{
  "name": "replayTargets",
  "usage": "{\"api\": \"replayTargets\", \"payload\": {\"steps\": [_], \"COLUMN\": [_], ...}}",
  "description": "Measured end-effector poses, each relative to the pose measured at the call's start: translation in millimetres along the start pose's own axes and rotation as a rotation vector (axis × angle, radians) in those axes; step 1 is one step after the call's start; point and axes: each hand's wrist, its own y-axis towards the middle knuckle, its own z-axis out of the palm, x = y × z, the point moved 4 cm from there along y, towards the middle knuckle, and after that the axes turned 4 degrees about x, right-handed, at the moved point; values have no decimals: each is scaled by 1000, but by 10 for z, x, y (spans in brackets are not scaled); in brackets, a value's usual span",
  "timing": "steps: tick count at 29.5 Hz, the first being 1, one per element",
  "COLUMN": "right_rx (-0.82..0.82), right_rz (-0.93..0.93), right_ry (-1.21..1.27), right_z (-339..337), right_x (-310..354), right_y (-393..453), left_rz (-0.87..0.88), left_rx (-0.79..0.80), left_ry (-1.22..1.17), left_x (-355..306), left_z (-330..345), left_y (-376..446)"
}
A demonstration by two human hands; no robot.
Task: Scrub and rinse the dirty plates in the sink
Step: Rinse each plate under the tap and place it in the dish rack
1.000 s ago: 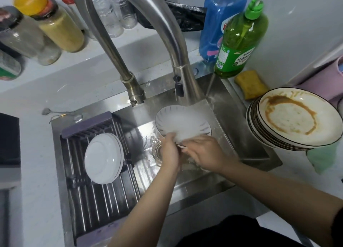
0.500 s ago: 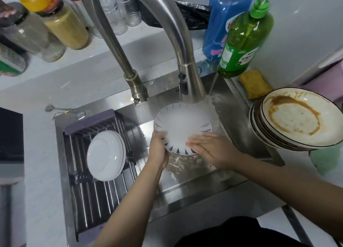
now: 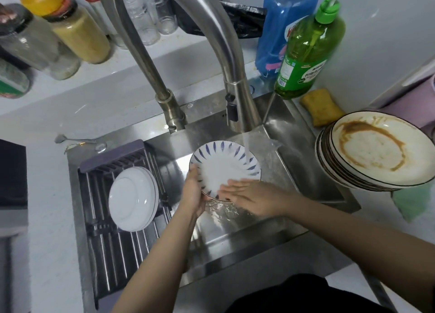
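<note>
Blue-petalled plate (image 3: 223, 169) sat tilted over the sink (image 3: 294, 162), face up toward the camera, far rim under the tap's (image 3: 237, 105) stream. Left hand (image 3: 193, 192) gripped its near-left rim, fingers curled round the edge. Right hand (image 3: 251, 196) lay flat on its near face, fingers straight and together. Dirty plates (image 3: 379, 152) stood stacked to the right.

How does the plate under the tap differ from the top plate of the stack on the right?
The blue-patterned plate looks clean; the top stack plate carries a brown sauce ring. The blue-patterned plate is held tilted under running water by the left hand, with the right hand flat on it; the top stack plate rests untouched on other plates. The blue-patterned plate looks smaller. Both are round and pale.
</note>
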Motion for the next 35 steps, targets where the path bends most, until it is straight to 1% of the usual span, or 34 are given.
{"api": "replayTargets", "payload": {"steps": [2,3,4,5,6,8,10,11,12,13,14,16,17,18,20,22,24,26,29,30,31,33,34,35], "right_rx": [-106,-108,-97,-95,-106,-147,-149,-133,-124,-148,-226,-553,-725,-847,-922,-897,-901,-876,-829,-808,-784,-751,-737,-731], "right_rz": [126,190,247,281,287,241,146,108,80,70,69,61,73,110,227,320,340,335,297,270,242,202,199,212], "right_ry": [-182,-230,-238,-193,-95,123,308,342,325,254,162,37,42,87,298,670,1090,1388,1601,1652,1697,1758,1778,1789], "right_z": [-34,-51,-69,-64,-67,-55,-47,-31,-23,-30,-47,-99,-124,-156,-235,-282,-270,-191,-134,-130,-137,-147,-140,-130], "right_x": [-239,-326,-381,-397,-361,-230,-68,-3,15,11,-3,-23,-34,-45,-60,-149,-241,-301,-328,-332,-324,-302,-292,-273], "right_y": [-176,-195,-170,-102,-22,99,105,57,-2,-67,-124,-220,-258,-274,-293,-270,-273,-262,-256,-253,-252,-257,-248,-248], "left_rz": [-29,-72,-124,-169,-208,-239,-225,-216,-203,-199,-198,-180,-161,-137,-53,81,228,337,465,514,577,709,741,733], "left_rx": [37,79,122,167,206,254,246,206,182,169,180,240,260,267,241,256,225,157,59,54,75,174,200,195], "left_ry": [52,66,84,100,123,177,200,187,176,151,129,146,172,193,230,335,525,652,769,826,892,1012,1054,1072], "left_x": [-22,-11,10,30,53,68,-3,-44,-89,-139,-180,-215,-221,-207,-158,-57,17,20,-8,0,22,62,72,69], "left_z": [-44,-19,39,106,165,301,382,388,379,377,393,492,570,658,825,949,1024,1019,960,955,961,956,915,854], "left_y": [21,0,-12,-30,-36,-35,-5,36,88,124,151,168,121,92,28,67,80,64,85,79,71,34,65,120]}}
